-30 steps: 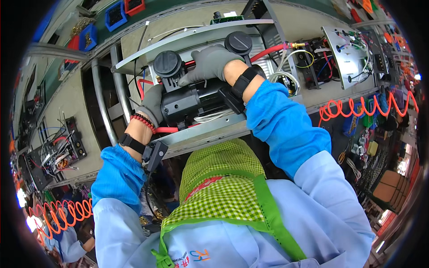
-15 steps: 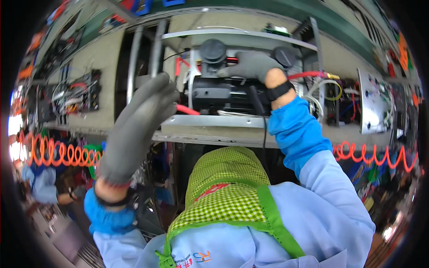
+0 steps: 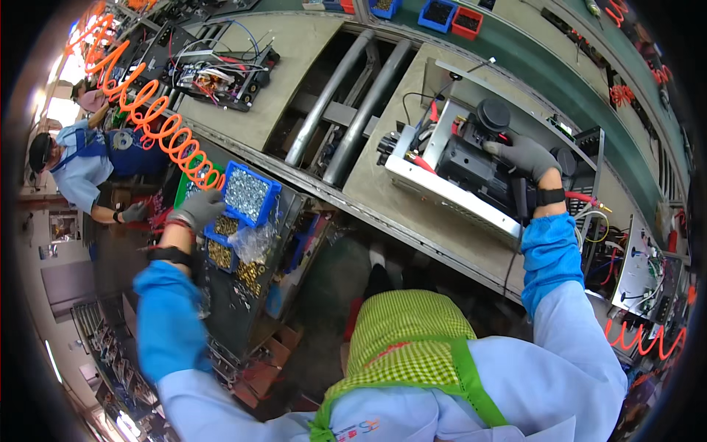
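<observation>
My right hand point(image 3: 529, 156), in a grey glove, is closed over a black corded tool point(image 3: 521, 197), mostly hidden under the palm. It rests at a black cylindrical unit point(image 3: 471, 162) with a round black cap point(image 3: 493, 115), set in an open silver metal chassis point(image 3: 456, 197). My gloved left hand point(image 3: 199, 209) is over the side bench, beside a blue bin point(image 3: 250, 193) of small silver fasteners. Its fingers are bent; what they hold, if anything, is hidden. Next to it lie brass-coloured fasteners point(image 3: 219, 254) and a clear plastic bag point(image 3: 251, 241).
An orange coiled hose point(image 3: 158, 121) hangs down close to my left hand. Two metal rollers point(image 3: 353, 140) span the gap between boards. Another wired assembly point(image 3: 217, 81) stands at the far left. Blue point(image 3: 437, 15) and red point(image 3: 466, 23) bins line the back. A co-worker point(image 3: 77, 151) stands at left.
My left hand has left the chassis and moved down-left to the fastener bins. The view has turned left. My right hand has stayed at the black unit.
</observation>
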The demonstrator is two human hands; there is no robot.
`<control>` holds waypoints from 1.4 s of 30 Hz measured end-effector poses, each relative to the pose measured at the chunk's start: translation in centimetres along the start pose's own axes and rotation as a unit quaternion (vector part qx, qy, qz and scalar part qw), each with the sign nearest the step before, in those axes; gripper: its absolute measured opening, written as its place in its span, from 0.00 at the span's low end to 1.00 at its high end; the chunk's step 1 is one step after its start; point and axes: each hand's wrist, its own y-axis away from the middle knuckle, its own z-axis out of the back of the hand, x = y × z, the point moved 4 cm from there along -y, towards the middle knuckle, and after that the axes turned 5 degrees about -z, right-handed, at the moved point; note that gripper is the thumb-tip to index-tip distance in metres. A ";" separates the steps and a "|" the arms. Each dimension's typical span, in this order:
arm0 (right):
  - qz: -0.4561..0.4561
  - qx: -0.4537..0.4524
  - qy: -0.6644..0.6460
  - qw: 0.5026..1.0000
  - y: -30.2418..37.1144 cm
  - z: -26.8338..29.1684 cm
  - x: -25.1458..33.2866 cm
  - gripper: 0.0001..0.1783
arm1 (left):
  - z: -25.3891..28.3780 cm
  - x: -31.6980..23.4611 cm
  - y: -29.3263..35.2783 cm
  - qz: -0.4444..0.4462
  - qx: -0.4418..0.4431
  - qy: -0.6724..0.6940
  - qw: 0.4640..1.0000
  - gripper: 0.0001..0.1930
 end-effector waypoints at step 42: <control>-0.009 -0.008 0.006 1.000 0.4 -0.3 -0.1 0.46 | -15.9 -40.7 -0.7 -0.093 0.056 0.874 0.475 0.13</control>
